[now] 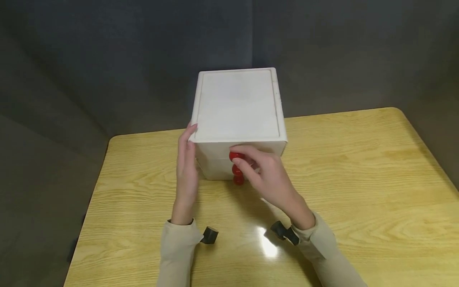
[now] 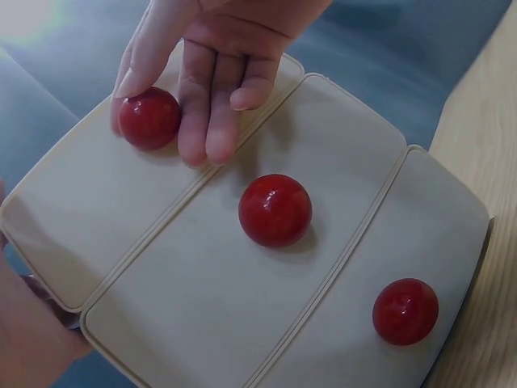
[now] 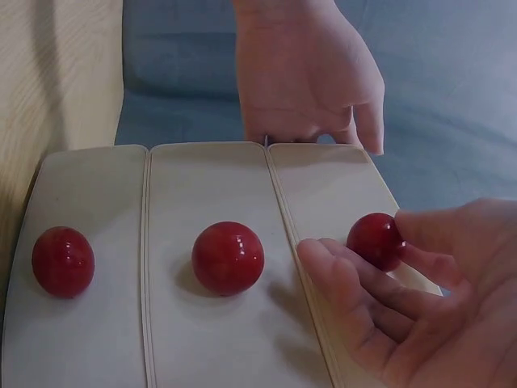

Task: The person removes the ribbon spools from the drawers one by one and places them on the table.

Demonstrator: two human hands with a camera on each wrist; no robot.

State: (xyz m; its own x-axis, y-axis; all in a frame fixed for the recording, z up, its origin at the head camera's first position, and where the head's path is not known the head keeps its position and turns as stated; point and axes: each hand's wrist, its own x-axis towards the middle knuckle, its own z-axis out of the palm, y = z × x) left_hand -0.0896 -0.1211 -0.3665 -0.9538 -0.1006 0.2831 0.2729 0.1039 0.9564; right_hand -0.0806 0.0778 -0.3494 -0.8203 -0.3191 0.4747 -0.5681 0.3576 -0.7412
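On the wooden table (image 1: 358,167) stands a white drawer box (image 1: 238,105) with three red ball knobs down its front. At its top drawer, the right hand (image 1: 267,177) has thumb and fingers around the top knob (image 3: 376,240), thumb on one side, fingers (image 3: 347,283) curling beneath. The middle knob (image 3: 228,258) and bottom knob (image 3: 63,261) sit untouched below. Against the box's left side, the left hand (image 1: 187,167) lies flat, fingers straight, fingertips at the upper front corner, gripping nothing.
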